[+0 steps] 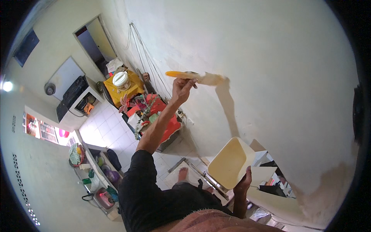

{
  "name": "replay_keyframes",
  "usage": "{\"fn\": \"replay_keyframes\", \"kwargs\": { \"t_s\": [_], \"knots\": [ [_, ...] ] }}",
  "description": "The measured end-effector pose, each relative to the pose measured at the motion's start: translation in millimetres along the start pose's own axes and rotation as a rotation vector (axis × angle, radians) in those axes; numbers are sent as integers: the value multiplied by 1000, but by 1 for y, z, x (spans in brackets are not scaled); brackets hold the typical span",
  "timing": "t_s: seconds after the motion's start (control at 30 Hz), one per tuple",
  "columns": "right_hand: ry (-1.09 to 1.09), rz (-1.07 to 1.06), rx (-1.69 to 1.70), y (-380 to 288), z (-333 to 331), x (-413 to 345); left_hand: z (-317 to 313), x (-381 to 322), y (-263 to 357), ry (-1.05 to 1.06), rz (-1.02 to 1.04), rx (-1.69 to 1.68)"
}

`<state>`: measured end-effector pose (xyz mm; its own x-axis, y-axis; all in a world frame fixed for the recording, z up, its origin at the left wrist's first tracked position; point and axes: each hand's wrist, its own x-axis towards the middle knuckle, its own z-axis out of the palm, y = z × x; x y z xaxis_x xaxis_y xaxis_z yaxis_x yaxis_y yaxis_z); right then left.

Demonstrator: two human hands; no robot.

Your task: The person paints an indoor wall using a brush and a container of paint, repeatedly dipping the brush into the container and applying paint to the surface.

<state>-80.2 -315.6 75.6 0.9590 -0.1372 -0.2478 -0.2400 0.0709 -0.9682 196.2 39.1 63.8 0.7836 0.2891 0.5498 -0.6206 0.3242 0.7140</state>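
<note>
My left hand [184, 88] grips a flat paintbrush [213, 79] with an orange handle, held roughly level. Its pale bristles are blurred and meet their shadow on the off-white wall [278, 72], so the tip appears to touch the surface. Lower down, my right hand [245, 181] holds a cream plastic tub [229, 163] by its side and bottom edge. The tub is tilted with its mouth facing up toward me. Its inside is pale yellow; how much it contains, I cannot tell. Part of my right hand is hidden behind the tub.
Under my bare foot [182, 174] is a pale raised board [174, 178]. A red-covered table [171, 129] holds artificial flowers; beyond it, a lidded white bucket [120, 79] rests on yellow cloth. Cables [142, 49] hang along the wall. Shelves with kitchenware [107, 174] stand left. Loose items [275, 185] lie lower right.
</note>
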Motion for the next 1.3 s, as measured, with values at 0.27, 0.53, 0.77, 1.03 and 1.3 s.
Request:
{"fn": "replay_keyframes", "kwargs": {
  "t_s": [0.27,0.53,0.77,1.03,1.3],
  "knots": [
    [19,-103,90,9,3,0,-110,123,-21,134,-32,154],
    [29,-143,-106,-5,-2,-15,-105,143,-36,780,286,231],
    [71,87,423,-4,-11,-11,35,-13,-28,303,101,159],
    [27,106,370,1,-22,-10,31,6,-23,-6,-114,37],
    [36,158,533,50,-47,-5,-58,86,-14,650,295,255]
  ]
}}
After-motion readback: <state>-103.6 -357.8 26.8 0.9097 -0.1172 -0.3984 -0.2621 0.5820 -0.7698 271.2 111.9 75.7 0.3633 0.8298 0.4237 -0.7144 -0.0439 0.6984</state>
